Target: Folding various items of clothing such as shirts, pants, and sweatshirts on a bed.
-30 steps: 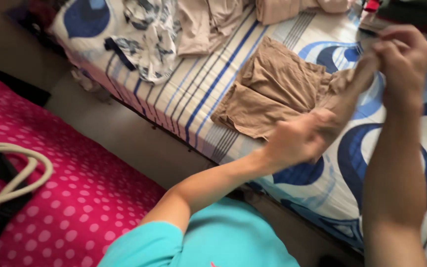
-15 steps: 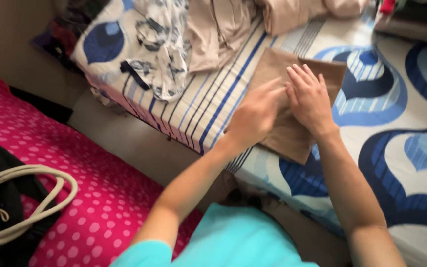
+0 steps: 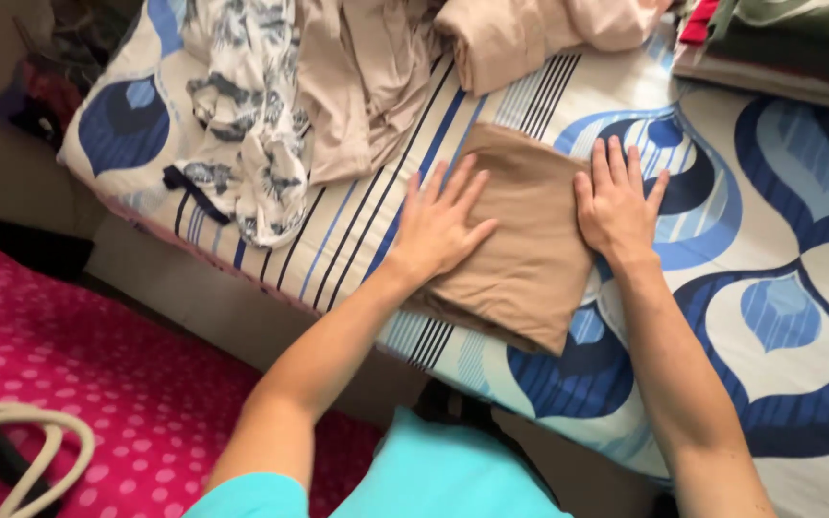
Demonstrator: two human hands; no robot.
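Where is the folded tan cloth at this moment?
In the head view, the folded tan cloth lies flat near the bed's front edge, between the flat left hand and right hand, below the pile of loose clothes.

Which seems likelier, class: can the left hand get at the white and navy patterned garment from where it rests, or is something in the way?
Probably yes. The left hand lies flat on the folded tan cloth, holding nothing; only bare striped bedsheet lies between it and the patterned garment.
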